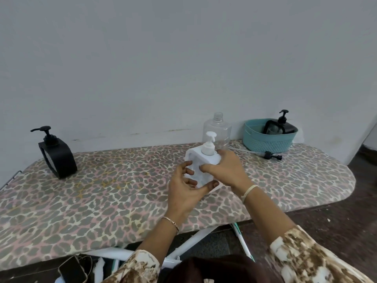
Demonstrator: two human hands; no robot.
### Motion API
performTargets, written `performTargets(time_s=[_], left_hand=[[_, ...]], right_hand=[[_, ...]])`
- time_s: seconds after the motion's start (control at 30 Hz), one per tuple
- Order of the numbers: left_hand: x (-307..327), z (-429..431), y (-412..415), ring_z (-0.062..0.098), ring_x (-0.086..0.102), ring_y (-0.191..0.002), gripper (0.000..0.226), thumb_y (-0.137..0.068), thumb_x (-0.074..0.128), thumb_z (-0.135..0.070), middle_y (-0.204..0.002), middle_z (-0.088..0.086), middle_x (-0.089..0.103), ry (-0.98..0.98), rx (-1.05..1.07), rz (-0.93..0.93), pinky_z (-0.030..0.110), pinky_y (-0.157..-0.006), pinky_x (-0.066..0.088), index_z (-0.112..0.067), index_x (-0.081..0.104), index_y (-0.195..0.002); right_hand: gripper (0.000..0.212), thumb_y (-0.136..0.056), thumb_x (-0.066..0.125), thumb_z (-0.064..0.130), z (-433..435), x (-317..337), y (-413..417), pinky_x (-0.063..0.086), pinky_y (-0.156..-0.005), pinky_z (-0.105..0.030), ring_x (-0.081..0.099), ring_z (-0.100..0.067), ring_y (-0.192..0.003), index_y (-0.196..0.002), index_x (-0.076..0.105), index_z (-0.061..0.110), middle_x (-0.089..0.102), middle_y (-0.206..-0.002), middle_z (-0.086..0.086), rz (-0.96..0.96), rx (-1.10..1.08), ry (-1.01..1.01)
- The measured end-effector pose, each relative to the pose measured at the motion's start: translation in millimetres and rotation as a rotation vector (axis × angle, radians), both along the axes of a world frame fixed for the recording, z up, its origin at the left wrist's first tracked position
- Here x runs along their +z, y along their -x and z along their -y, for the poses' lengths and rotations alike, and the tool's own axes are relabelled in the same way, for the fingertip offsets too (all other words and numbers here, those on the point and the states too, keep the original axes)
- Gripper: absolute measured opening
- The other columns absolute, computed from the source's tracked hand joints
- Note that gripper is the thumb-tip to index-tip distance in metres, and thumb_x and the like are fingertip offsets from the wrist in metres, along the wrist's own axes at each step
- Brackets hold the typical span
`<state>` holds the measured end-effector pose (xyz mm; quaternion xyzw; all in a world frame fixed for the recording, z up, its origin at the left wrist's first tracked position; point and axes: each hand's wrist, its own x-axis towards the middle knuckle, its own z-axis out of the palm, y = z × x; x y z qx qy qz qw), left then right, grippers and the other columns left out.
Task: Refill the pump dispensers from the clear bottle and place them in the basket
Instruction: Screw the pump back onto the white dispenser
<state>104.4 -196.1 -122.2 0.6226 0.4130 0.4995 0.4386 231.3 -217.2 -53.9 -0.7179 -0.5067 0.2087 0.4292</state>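
Progress is sitting around one of three: a black dispenser (284, 124) is standing in the basket (269, 142). Both hands, left hand (184, 187) and right hand (227, 168), are wrapping the white dispenser (204, 166) mid-board (pump on), clear bottle (217, 130) behind; second black dispenser (56, 155) waiting far left.

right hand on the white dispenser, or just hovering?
Touching. The head view shows the right hand wrapped over the white dispenser, thumb pressed on its front face, fingers behind its top edge.
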Motion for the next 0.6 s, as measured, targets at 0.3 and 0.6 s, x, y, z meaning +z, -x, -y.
performTargets(time_s=[0.3,0.6], left_hand=[[23.5,14.4,-94.1,0.009,0.06,-0.086,0.083,-0.059,0.089,-0.04,-0.108,-0.008,0.053,-0.075,-0.151,0.032,0.017,-0.065,0.053,-0.037,0.043,-0.128],[55.0,-34.6,-175.5,0.006,0.051,-0.107,0.084,-0.07,0.084,-0.033,-0.12,-0.012,0.045,-0.197,-0.322,-0.166,0.016,-0.089,0.046,-0.024,0.039,-0.14]], right_hand=[[0.029,-0.064,0.08,0.028,20.2,35.7,-85.7,0.048,-0.061,-0.032,0.058,-0.016,-0.069,-0.085,0.065,0.015,0.062,-0.074,0.001,0.044,-0.142,-0.065],[0.04,-0.067,0.078,0.025,-19.4,63.8,-167.1,0.041,-0.06,-0.023,0.057,-0.017,-0.081,-0.103,0.064,0.012,0.061,-0.089,0.0,0.201,-0.293,-0.185]])
